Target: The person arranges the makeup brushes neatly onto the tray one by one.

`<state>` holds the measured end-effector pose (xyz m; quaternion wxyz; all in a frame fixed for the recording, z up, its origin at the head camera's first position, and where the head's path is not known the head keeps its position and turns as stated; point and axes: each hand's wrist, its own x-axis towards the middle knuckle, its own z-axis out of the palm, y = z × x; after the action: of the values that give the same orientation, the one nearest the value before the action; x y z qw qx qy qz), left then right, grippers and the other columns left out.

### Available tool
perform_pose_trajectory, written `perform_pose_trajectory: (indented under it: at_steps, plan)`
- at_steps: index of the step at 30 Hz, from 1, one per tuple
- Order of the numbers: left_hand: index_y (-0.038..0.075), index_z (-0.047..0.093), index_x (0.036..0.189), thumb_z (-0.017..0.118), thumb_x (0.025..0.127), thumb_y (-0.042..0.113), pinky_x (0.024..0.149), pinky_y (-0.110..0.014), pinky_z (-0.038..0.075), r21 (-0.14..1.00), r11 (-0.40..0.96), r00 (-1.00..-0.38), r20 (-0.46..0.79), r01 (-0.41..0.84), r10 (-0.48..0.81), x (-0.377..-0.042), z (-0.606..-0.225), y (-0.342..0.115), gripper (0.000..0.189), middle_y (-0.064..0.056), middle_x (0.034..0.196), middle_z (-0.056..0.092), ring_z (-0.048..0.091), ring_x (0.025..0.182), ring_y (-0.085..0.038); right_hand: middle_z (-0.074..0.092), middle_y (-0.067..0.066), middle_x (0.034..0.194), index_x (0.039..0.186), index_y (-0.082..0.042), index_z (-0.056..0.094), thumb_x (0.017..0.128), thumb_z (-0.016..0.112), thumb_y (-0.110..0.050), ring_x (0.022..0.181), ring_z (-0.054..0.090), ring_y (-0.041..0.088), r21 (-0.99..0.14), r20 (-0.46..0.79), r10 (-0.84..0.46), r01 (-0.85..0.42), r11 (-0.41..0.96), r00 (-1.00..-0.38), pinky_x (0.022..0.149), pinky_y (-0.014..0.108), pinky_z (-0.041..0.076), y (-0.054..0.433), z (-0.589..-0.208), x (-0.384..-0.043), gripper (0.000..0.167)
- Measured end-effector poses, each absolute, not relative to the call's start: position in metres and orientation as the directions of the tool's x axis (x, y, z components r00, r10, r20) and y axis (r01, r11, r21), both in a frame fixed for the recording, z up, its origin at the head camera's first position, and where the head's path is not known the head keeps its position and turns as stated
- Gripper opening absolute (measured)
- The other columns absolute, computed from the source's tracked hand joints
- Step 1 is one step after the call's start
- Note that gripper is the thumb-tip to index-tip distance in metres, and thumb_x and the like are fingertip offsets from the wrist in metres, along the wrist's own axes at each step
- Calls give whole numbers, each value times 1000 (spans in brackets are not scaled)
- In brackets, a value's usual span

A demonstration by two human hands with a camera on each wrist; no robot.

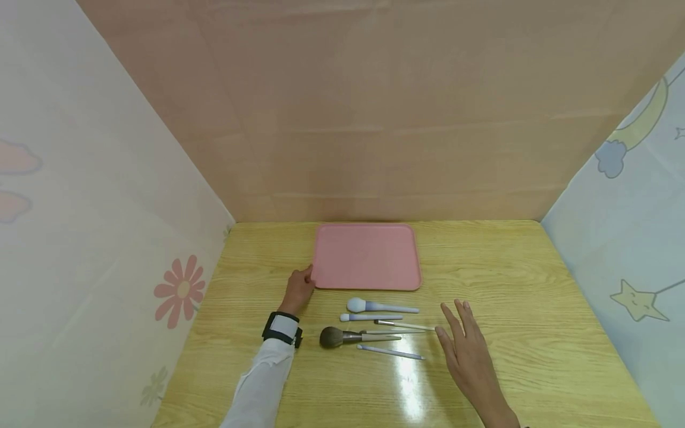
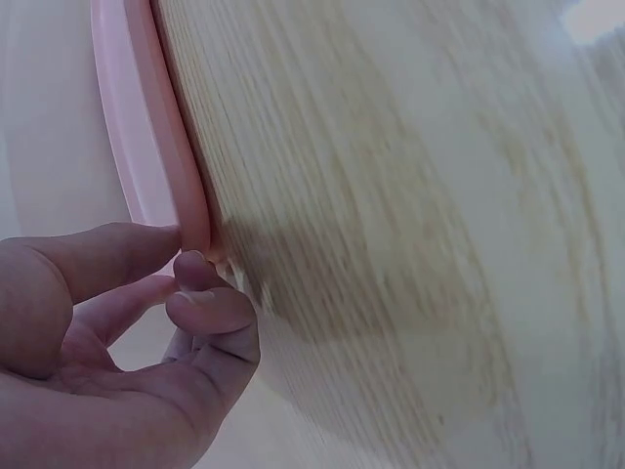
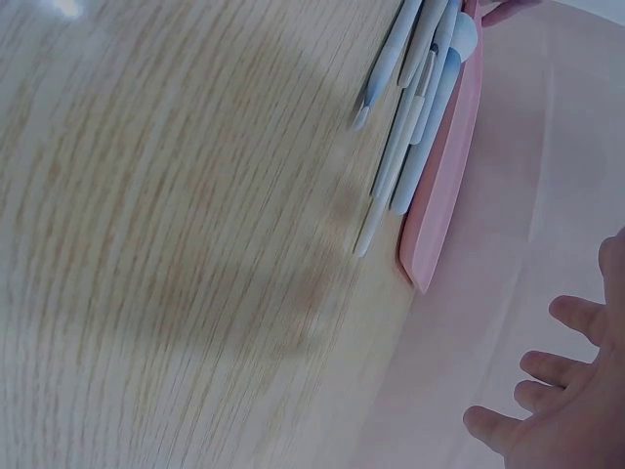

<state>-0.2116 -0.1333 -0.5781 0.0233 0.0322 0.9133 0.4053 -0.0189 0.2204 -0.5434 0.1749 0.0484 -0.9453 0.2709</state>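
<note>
Your left hand (image 1: 298, 289) is on the pink tray (image 1: 366, 255), its grip clamped on the near left corner, thumb and fingers pinching the rim; the head view hides some fingertips, and you can't tell whether that corner is lifted. The left wrist view cuts the tray down to a corner and a strip of edge. Over to your right hand (image 1: 470, 351): grip apart, fingers spread, holding nothing, out to the right of the brushes; the right wrist view crops it at the edge.

The tray sits toward the back of the table (image 1: 508, 285), long axis running left to right, its bare pink floor on show. All six brushes lie outside, between it and you, handles mostly to the right. Nearest the tray is the big pale brush (image 1: 382, 307), head left, then the small pale brush (image 1: 371, 317). The slim dark-tipped brush (image 1: 409, 326) slants slightly, and the thin grey brush (image 1: 401, 331) has its head hard to make out beside the fluffy dark brush (image 1: 333, 337). Closest to you, the slender pale brush (image 1: 390, 352) angles down rightward; which end is its head, you can't tell.
</note>
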Motion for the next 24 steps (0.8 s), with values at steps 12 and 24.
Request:
perform_pose_trajectory:
  at_steps: [12,24]
  plan:
    - [-10,53,135,58,87,-8,56,-26,30,706,700,-993,34,105,115,-215,-582,-125,48,-3,69,39,35,63,-17,32,28,154,149,-7,42,100,56,-20,147,23,46,-484,379,-5,-203,851,-925,117,57,20,221,-544,-20,53]
    - [-10,53,135,59,88,-6,56,-29,35,760,635,-986,52,141,156,-214,-583,-119,48,-5,70,44,41,63,-17,47,26,143,142,-2,50,94,65,-17,133,41,47,-437,445,-56,-271,858,-894,103,62,36,218,-540,-31,53]
